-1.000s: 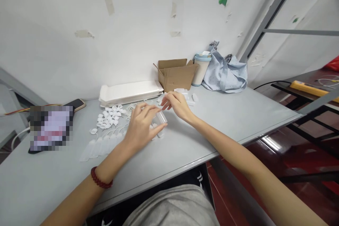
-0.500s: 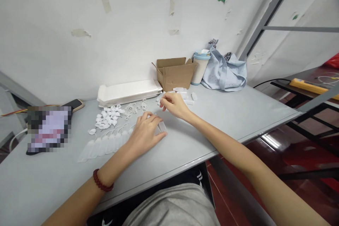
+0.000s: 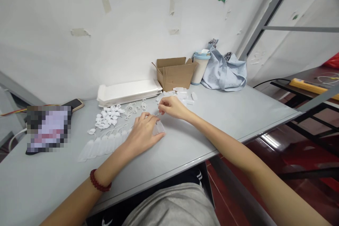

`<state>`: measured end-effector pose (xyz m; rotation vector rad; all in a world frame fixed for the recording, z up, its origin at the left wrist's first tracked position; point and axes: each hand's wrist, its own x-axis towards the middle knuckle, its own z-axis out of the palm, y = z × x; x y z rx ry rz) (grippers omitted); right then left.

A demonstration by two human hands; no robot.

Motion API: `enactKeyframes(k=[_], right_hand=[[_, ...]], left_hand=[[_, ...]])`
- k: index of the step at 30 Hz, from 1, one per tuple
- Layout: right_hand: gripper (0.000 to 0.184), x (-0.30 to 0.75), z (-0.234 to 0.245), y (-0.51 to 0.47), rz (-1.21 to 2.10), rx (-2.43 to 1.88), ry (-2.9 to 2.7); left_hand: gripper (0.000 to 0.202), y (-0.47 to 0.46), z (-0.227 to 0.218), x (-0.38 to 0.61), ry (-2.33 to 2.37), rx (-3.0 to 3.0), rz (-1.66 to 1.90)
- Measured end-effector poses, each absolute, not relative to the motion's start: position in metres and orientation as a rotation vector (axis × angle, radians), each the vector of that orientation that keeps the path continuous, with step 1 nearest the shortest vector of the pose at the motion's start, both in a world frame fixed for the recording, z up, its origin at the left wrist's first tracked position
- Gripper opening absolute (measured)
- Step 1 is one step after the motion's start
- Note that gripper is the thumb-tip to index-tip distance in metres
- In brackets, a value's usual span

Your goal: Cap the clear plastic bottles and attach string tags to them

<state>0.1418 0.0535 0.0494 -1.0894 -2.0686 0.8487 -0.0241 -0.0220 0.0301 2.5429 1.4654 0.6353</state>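
Note:
My left hand (image 3: 145, 129) rests on the table with thumb and fingers around a translucent plastic sleeve (image 3: 159, 127), which shows at the thumb. Just above it, my right hand (image 3: 171, 107) is closed in a pinch at the end of a thin white cord (image 3: 158, 114) by the sleeve's top; the fingertips partly hide it. A row of similar translucent sleeves with cords (image 3: 102, 144) lies left of my left hand, partly under the wrist. Beyond them are a heap of small white pieces (image 3: 107, 116) and a bunch of loose white cord loops (image 3: 131, 108).
More clear plastic pieces (image 3: 182, 94) lie behind my right hand, before an open cardboard box (image 3: 176, 76). Flat white boxes (image 3: 129, 90) stand left of it; a lidded cup (image 3: 200, 69) and a blue cloth bag (image 3: 225, 72) are right. A phone (image 3: 74, 105) lies far left.
My right hand has dropped slightly toward the sleeve, its fingers now pinched closer. My left hand has shifted a little to the left, and more of the sleeve shows.

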Motion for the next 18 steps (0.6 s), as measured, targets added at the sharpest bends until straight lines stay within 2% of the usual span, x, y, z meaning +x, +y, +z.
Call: enactKeyframes(k=[9,18], right_hand=[[0.018,0.1410,0.0520,0.0497,1.282,-1.065,-2.055],[0.017,0.1401,0.0533,0.0484,1.273,-1.109,-2.127]], left_hand=[[0.033,-0.0202,0.0307,-0.0251,1.482,2.473,0.650],[0.036,-0.0219,0.0333,-0.0236,1.558,2.442,0.511]])
